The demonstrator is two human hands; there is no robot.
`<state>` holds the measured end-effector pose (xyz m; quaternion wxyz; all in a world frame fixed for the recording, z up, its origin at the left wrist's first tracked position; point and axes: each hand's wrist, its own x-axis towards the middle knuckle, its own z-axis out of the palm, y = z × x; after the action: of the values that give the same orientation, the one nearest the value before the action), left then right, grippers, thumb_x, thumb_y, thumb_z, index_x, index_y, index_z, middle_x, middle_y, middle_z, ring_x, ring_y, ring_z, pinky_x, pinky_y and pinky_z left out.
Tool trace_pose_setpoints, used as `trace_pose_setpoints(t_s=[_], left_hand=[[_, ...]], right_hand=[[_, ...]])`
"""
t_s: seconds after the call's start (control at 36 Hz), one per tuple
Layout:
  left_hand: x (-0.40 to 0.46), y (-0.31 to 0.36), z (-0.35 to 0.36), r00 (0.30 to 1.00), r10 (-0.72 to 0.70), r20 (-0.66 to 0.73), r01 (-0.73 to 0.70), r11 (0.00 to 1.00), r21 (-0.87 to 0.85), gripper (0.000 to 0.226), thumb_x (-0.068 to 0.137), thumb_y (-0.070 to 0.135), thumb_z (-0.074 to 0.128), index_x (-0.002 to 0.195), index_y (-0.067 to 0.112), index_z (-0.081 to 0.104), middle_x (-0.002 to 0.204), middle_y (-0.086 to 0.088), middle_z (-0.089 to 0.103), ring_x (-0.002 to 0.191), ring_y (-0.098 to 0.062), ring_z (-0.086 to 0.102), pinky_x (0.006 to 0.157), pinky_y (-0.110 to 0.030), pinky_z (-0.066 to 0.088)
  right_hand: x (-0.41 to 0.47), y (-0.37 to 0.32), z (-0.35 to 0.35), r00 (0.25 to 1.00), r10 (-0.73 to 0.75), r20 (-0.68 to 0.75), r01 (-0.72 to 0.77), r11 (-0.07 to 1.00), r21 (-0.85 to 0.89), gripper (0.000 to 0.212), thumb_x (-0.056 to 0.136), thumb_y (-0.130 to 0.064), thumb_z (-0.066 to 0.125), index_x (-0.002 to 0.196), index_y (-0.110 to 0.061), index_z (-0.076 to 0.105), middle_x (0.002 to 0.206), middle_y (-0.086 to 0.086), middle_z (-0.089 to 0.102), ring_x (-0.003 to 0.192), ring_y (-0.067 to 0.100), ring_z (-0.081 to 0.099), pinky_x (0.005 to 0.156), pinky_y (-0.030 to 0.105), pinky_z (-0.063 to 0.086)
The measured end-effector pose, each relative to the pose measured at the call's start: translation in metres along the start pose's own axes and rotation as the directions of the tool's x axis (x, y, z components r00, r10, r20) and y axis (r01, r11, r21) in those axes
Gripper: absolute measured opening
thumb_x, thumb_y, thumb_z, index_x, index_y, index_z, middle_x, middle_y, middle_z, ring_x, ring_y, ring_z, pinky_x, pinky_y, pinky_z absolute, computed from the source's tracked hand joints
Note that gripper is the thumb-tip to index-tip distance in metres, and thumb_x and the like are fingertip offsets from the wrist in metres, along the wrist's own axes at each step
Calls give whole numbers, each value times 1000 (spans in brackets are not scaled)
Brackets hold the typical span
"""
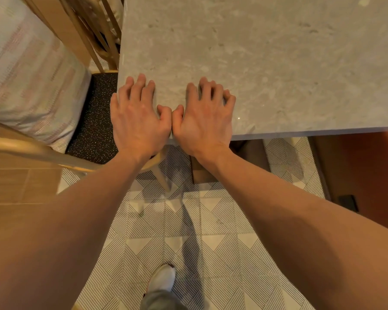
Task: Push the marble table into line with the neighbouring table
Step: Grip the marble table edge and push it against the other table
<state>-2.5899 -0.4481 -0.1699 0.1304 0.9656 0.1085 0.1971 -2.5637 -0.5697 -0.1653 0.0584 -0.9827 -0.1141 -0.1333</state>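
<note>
I can read no text, label, brand, number or sign anywhere in my view. The marble table carries only its mottled veining, the floor tiles only striped patterns, and the cushion only a faded woven check.

A wooden chair with a speckled seat holds a striped cushion above patterned floor tiles.

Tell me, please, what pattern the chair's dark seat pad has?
The wooden chair's seat pad is black with fine pale speckles, seen in the head view.
</note>
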Motion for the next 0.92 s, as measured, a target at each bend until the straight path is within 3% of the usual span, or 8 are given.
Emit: trace_pose_setpoints(t_s=[0.61,0.69,0.78,0.86,0.92], left_hand=[[21,-14,7,998,49,43,-50,998,30,58,91,35,37,140,9,50,153,-12,44,143,-32,36,114,-54,30],[23,-10,1,989,37,144,-45,997,56,57,91,33,37,142,7,45,156,-15,38,145,-34,31,114,-57,27],[30,-2,-17,954,28,299,-63,992,107,55,94,30,39,142,2,42,155,-20,36,145,-39,29,112,-62,27],[55,10,-39,909,-7,418,-54,990,133,46,93,30,46,125,-2,53,132,-25,53,123,-42,49,99,-57,41],[76,27,-55,890,-74,449,89,996,-13,39,93,30,50,118,0,58,120,-24,61,109,-42,57,93,-50,47]], right_hand=[[17,-12,6,999,31,28,-31,1000,-2,55,90,-42,33,133,-12,52,146,13,46,133,31,41,109,52,28],[16,-12,-1,994,39,100,-38,999,-3,58,93,-41,32,141,-11,46,153,14,40,140,31,35,113,53,24],[18,-7,-16,961,-7,276,-9,998,60,62,99,-44,28,152,-12,30,163,15,22,150,32,19,120,52,13],[36,9,-48,873,-85,480,-2,984,178,62,100,-49,34,151,-14,32,162,12,23,147,31,21,117,50,18],[51,22,-76,813,-65,578,-125,951,281,59,101,-49,36,148,-13,38,156,11,32,142,30,31,112,50,25]])
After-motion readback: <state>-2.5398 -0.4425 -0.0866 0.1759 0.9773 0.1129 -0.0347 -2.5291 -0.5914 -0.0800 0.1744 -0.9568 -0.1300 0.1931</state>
